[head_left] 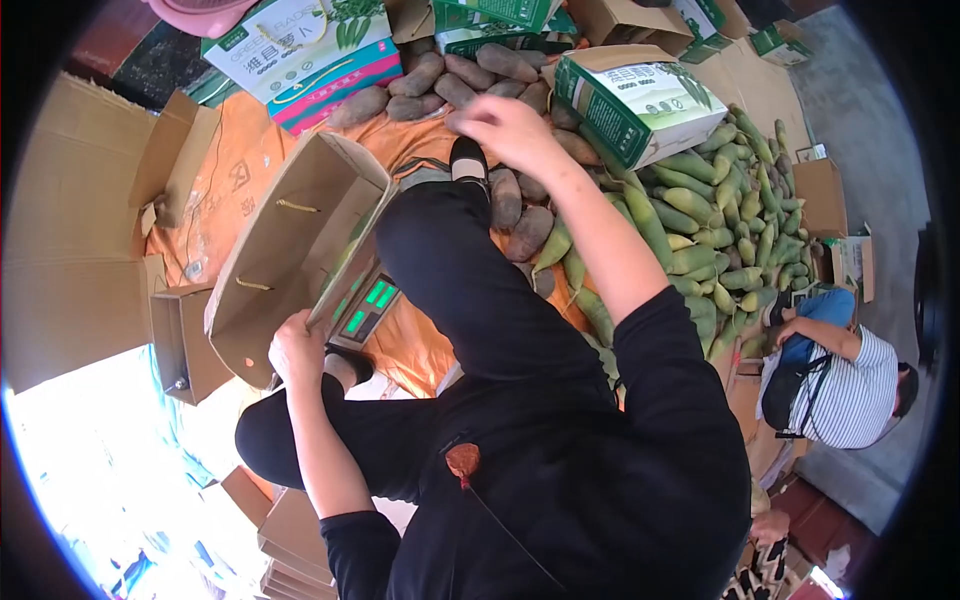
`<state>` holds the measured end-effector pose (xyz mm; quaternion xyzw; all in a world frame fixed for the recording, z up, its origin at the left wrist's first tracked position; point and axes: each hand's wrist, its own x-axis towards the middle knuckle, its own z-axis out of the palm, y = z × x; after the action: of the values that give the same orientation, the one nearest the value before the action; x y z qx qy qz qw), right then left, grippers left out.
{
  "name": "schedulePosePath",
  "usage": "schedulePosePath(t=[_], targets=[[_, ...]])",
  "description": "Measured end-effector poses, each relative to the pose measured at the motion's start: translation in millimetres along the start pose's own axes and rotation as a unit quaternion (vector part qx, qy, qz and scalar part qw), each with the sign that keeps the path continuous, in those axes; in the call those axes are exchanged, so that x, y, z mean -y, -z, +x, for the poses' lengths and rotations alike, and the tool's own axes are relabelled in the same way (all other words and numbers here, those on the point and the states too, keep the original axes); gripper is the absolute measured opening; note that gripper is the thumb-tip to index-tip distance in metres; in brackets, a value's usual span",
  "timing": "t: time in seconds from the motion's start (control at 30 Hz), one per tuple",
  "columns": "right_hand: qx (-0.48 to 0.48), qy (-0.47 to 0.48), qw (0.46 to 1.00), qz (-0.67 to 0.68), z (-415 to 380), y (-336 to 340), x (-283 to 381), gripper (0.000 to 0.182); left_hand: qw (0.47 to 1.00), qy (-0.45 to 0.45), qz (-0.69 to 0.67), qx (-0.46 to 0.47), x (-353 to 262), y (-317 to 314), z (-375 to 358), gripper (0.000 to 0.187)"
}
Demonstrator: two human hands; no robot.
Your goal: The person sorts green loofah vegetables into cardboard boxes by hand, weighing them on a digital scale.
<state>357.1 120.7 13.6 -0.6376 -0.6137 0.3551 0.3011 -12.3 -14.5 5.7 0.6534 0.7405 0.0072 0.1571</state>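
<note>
My left hand [297, 350] is closed on the near edge of an open cardboard carton [290, 225], which lies tilted with its inside facing up and yellowish cord loops on its wall. Right beside the carton, partly hidden under it, is a digital scale [368, 308] with lit green displays. My right hand [505, 130] is over a heap of brownish-purple root vegetables [455, 90], slightly blurred, fingers reaching left and apart; I see nothing in it. More of these roots [508, 200] lie by my shoe. Green radishes [700, 205] are piled to the right.
Printed green-and-white radish boxes [640, 105] stand at the back, another printed box [300, 55] at the upper left. Orange sheeting [240, 185] covers the floor. Large cardboard [80, 230] stands at left. A person in a striped shirt [850, 385] sits at right.
</note>
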Motion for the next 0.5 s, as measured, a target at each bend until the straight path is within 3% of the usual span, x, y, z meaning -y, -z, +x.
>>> schedulePosePath(t=[0.03,0.1,0.13,0.17,0.2,0.23,0.3,0.4,0.5], targets=[[-0.022,0.016,0.999,-0.032,-12.0,5.1,-33.2,0.032,1.000,0.000,0.006,0.001,0.4,-0.5,0.0,0.017],[0.004,-0.171,0.983,-0.059,-32.4,-8.3,-135.3,0.032,1.000,0.001,0.003,0.000,-2.0,0.8,-1.0,0.016],[0.101,-0.151,0.966,-0.184,-48.0,-7.9,-165.4,0.033,1.000,0.000,-0.001,-0.003,-3.2,0.8,-1.5,0.015],[0.078,-0.173,0.968,-0.162,-61.3,-37.1,-271.4,0.039,1.000,0.003,-0.001,-0.004,-3.5,-0.9,0.0,0.015],[-0.007,-0.452,0.892,0.014,-85.8,-38.1,-244.4,0.047,1.000,0.004,-0.011,-0.002,-1.7,-2.9,-0.6,0.014],[-0.031,-0.511,0.855,0.081,-106.0,-47.5,-260.1,0.043,1.000,0.007,-0.021,-0.002,1.2,-3.8,-2.0,0.013],[-0.060,-0.583,0.808,0.055,-128.4,-54.1,-240.1,0.044,1.000,0.013,-0.014,-0.008,3.6,-4.6,-1.9,0.013],[-0.022,-0.605,0.793,0.072,-142.8,-74.5,-272.5,0.045,1.000,0.021,-0.015,-0.009,0.2,-2.0,-2.1,0.013],[-0.138,-0.619,0.740,0.223,-140.9,-86.1,-265.5,0.044,1.000,0.017,0.005,0.002,-3.1,-0.4,-1.4,0.013]])
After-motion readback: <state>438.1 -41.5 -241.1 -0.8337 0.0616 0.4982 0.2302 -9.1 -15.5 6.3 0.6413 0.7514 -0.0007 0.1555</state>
